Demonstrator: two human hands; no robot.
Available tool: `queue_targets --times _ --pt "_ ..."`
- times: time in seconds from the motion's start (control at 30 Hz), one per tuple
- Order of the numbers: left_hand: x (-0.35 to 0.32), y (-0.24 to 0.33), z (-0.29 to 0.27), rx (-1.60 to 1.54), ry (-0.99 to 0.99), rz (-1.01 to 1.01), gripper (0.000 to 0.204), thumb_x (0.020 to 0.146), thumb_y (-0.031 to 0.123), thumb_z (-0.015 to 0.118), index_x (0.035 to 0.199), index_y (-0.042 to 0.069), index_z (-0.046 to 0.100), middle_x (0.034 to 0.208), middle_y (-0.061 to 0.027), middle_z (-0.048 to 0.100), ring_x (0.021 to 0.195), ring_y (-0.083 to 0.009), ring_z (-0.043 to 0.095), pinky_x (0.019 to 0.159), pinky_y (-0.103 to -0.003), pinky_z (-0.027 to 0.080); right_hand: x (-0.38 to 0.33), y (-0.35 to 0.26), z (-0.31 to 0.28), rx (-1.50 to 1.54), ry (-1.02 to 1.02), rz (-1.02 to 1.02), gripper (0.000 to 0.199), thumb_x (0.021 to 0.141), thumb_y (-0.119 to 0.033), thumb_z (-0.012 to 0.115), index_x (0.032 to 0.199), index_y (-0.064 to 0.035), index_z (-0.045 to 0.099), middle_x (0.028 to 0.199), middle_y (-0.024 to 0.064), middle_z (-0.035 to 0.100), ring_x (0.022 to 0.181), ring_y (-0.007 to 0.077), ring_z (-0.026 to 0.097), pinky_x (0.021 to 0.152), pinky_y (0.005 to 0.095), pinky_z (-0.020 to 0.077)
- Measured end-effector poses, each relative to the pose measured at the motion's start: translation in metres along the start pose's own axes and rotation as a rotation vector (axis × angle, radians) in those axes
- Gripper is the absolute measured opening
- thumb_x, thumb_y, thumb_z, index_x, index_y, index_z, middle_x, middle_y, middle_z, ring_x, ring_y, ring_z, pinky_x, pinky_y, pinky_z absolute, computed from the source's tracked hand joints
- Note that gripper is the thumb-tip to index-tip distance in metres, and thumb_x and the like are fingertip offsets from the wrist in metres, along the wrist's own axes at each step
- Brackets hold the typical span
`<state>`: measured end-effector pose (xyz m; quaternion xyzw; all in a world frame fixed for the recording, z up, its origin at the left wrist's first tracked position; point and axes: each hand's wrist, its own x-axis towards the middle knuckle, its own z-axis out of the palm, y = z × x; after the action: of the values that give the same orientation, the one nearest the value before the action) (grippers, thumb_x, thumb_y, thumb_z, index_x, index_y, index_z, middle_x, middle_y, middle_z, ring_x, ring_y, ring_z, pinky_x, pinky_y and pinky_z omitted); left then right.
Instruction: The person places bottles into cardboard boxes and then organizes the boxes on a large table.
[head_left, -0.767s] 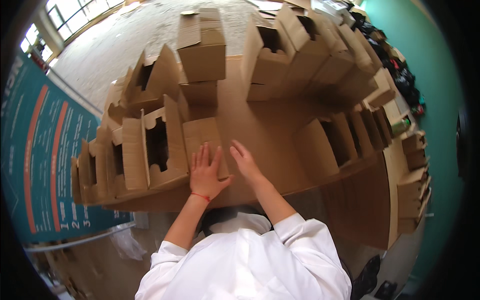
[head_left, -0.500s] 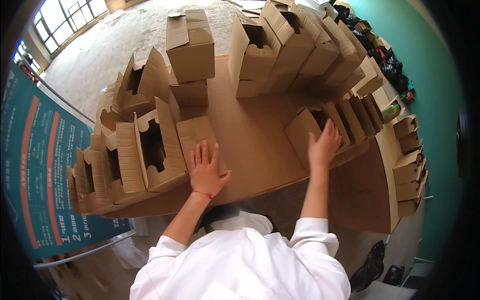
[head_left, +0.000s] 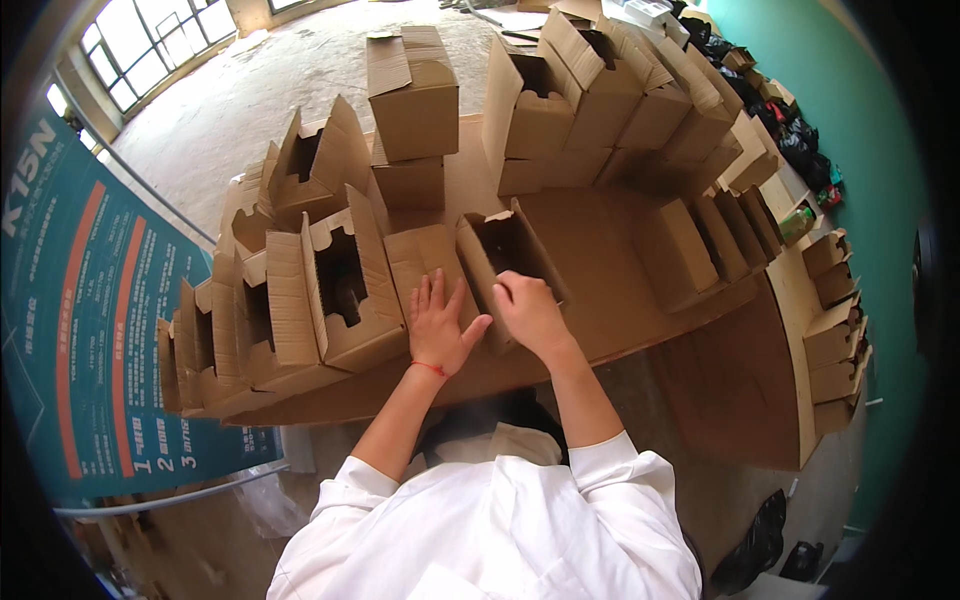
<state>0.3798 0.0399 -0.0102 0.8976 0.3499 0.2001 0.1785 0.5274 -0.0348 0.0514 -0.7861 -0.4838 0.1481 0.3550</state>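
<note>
My left hand (head_left: 440, 325) lies flat with fingers spread on the top of a closed cardboard box (head_left: 420, 245) in front of me. Just right of it stands a cardboard box with its top flaps up (head_left: 478, 262); its dark inside shows. My right hand (head_left: 530, 313) is closed on the near edge of that box, thumb side toward my left hand. What the fingertips do inside the rim is hidden. Left of the closed box, another cardboard box (head_left: 370, 335) stands with raised flaps and something indistinct inside.
More open boxes (head_left: 265, 365) line the table's left side. Two stacked boxes (head_left: 415, 115) stand at the far middle, and a stacked row (head_left: 535, 130) at far right. A shorter row (head_left: 680, 250) sits on the right of the cardboard-covered table (head_left: 590, 240). A teal banner (head_left: 110, 330) rises at left.
My right hand has moved left from the right-hand row, bringing an open box beside the closed one. My left hand stays on the closed box. The whole view has shifted slightly.
</note>
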Motion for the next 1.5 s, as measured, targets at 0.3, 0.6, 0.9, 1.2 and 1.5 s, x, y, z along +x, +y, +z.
queue_targets --times 0.3,0.6,0.9,1.2,1.5 --pt "0.026 0.036 0.003 -0.154 0.041 -0.293 0.056 0.090 0.041 0.051 0.133 0.005 0.054 0.147 -0.0209 0.039 0.140 -0.0437 0.025 0.115 -0.058 0.006 -0.002 0.012 -0.020 -0.108 -0.517 -0.147 0.022 0.090 -0.008 0.046 0.102 0.0013 0.062 0.093 0.0250 0.065 0.091 0.0428 0.061 0.080 0.0450 0.0494" --pt "0.017 0.034 0.009 -0.031 0.230 -0.092 0.043 0.085 0.010 0.061 0.128 0.009 0.057 0.145 -0.0162 0.043 0.142 -0.0347 0.025 0.116 -0.056 0.011 0.054 0.025 -0.041 -0.395 -0.733 -0.355 0.031 0.087 -0.010 0.056 0.117 -0.0021 0.062 0.115 0.0205 0.063 0.108 0.0371 0.059 0.092 0.0417 0.0487" --pt "0.008 0.075 0.022 0.144 -0.169 -0.028 0.057 0.072 0.063 0.068 0.104 0.017 0.074 0.150 -0.0063 0.038 0.147 -0.0290 0.012 0.113 -0.065 0.002 0.135 0.079 0.002 -0.690 -0.244 -0.629 0.040 0.091 -0.012 0.049 0.131 -0.0064 0.051 0.137 0.0110 0.049 0.132 0.0258 0.042 0.109 0.0415 0.0344" --pt "0.005 0.077 0.015 0.184 -0.240 -0.019 0.031 0.067 0.049 0.078 0.077 0.020 0.076 0.144 -0.0036 0.044 0.146 -0.0307 0.014 0.113 -0.067 0.002 0.133 0.093 0.006 -0.428 -0.202 -0.460 0.028 0.087 -0.006 0.049 0.112 -0.0132 0.060 0.109 0.0080 0.063 0.107 0.0288 0.059 0.091 0.0449 0.0483" --pt "0.008 0.073 0.015 0.149 -0.193 0.053 0.028 0.065 0.046 0.080 0.065 0.019 0.073 0.137 0.0005 0.051 0.145 -0.0271 0.019 0.113 -0.066 0.003 0.129 0.112 -0.004 -0.137 -0.032 -0.446 0.028 0.083 -0.009 0.059 0.111 -0.0072 0.064 0.119 0.0142 0.060 0.114 0.0353 0.053 0.099 0.0446 0.0418"
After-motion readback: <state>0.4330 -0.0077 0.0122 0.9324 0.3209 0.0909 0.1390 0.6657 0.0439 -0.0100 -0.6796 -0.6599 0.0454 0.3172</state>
